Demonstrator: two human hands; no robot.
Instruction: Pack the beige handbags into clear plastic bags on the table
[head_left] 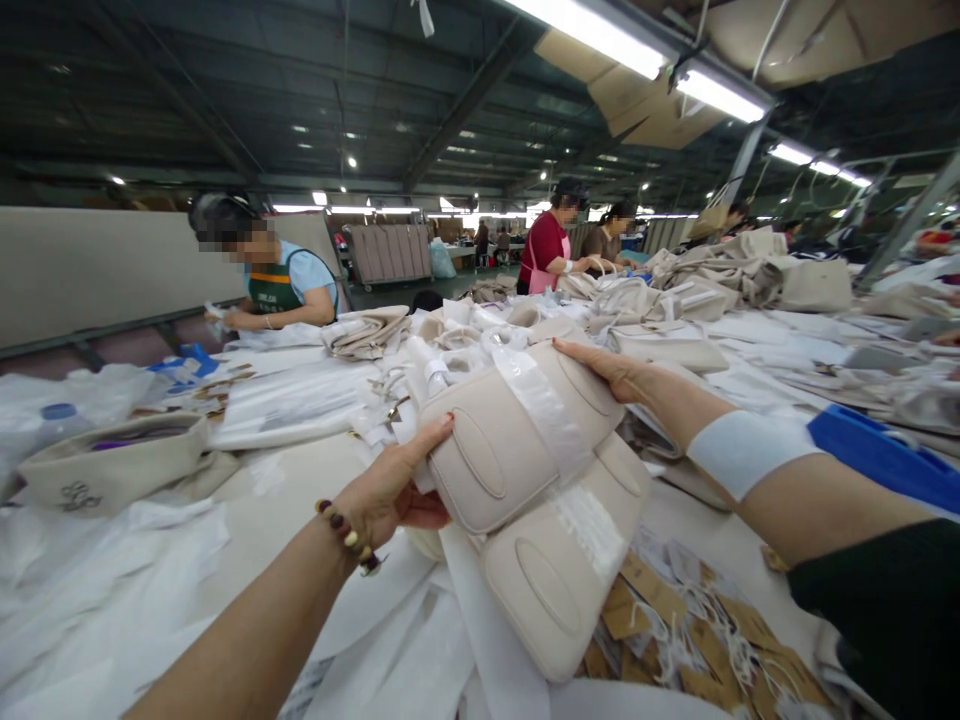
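As hands (409, 480) (600, 368) hold it, beige bag (504, 428), perhaps leather

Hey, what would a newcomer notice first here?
Likely the pale beige, round-cornered piece banded with shiny clear film, held mid-picture between the left hand and right hand, overlapping a similar one. Then the brown card tags heaped at lower right, and the bright blue object at far right.

— Anything legible?
— Nothing with certainty. Printed across a dark green cloth apron (279, 284) with orange trim: pale lettering (268, 299), too blurred to read.
— And at left?
— Seen on a beige fabric bag (139, 470): looping dark script (80, 496), likewise undecipherable.
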